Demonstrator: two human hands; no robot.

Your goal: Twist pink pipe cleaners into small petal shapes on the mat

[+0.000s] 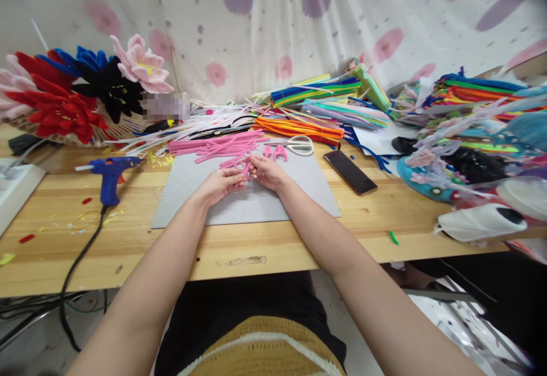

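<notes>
A pink stem piece [245,170] sits mid-frame above the gray mat [273,208], pinched by the left hand [222,184] and right hand [265,172]; fingers partly hide its shape. Pink stems [217,146] lie just beyond. The flowers [64,108], upper left, are cut off by the frame edge.

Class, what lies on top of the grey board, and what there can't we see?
Pink fuzzy stems and small folded pink pieces lie towards the board's back, near scissors. The stems hide part of its far edge; the left hand and right hand hide what is beneath.
</notes>
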